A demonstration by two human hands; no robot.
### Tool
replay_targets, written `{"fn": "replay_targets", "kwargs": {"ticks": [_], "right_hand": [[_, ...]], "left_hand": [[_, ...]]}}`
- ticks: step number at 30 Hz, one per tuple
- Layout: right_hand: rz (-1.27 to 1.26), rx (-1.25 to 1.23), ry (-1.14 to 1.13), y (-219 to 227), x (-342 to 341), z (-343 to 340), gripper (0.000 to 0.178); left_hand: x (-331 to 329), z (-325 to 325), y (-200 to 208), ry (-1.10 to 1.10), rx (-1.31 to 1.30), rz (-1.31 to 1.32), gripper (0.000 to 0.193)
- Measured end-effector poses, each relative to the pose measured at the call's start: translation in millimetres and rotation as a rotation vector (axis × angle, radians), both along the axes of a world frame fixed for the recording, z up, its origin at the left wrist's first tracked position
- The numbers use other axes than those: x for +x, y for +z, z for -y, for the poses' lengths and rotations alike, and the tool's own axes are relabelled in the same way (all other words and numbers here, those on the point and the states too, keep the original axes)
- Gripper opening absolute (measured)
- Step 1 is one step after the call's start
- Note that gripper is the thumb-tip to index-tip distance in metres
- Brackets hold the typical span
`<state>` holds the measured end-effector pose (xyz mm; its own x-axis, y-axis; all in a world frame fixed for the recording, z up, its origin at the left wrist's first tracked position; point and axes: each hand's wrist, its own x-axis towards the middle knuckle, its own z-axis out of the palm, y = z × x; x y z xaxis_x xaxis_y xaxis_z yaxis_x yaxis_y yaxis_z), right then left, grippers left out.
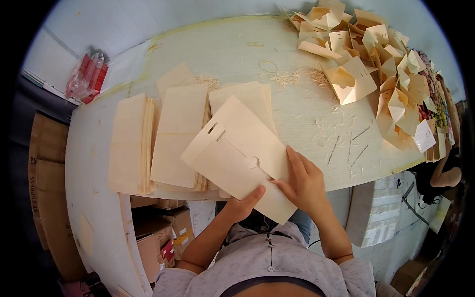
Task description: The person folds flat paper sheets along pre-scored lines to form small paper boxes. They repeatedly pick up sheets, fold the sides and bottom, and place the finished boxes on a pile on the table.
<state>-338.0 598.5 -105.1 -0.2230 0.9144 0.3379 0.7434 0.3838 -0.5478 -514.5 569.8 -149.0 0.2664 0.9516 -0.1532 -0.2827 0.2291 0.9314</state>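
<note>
A flat cream die-cut card (232, 143) with two slots near its upper left edge and a small round notch in the middle is tilted over the table's front edge. My left hand (241, 205) grips its lower edge, with the thumb on top and the fingers hidden beneath. On its right edge, my right hand (306, 182) is closed, thumb near the seam and the other fingers along the edge. Behind and left of it lie stacks of similar flat cards: a banded stack (129, 143), a second stack (179, 133) and a looser pile (247, 101).
Folded-open card boxes (351, 81) heap at the back right of the pale table (222, 44). Small paper scraps (292, 77) and a rubber band (268, 66) lie mid-table. Brown cartons (153, 237) stand under it; a white foam block (376, 215) is at right. Another person's arm (445, 171) shows far right.
</note>
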Motion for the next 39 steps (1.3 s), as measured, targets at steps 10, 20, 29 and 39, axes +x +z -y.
{"fn": "replay_targets", "kwargs": {"ticks": [10,20,29,39], "right_hand": [[0.099,0.487,-0.024,-0.8,-11.2,2.7,0.034],[-0.163,-0.070,0.121,-2.6,-41.8,23.7,0.072],[-0.383,-0.060,0.133,-10.8,-35.3,14.8,0.071],[-0.477,-0.006,0.140,-13.8,-38.8,9.4,0.065]], "left_hand": [[15.9,-6.9,14.4,0.176,0.264,-0.346,0.017],[10.3,-2.9,-13.7,0.116,0.179,-0.373,0.024],[-13.3,0.9,-22.7,0.076,0.068,0.063,0.043],[-25.3,4.3,-30.9,0.085,0.264,-0.233,0.036]]}}
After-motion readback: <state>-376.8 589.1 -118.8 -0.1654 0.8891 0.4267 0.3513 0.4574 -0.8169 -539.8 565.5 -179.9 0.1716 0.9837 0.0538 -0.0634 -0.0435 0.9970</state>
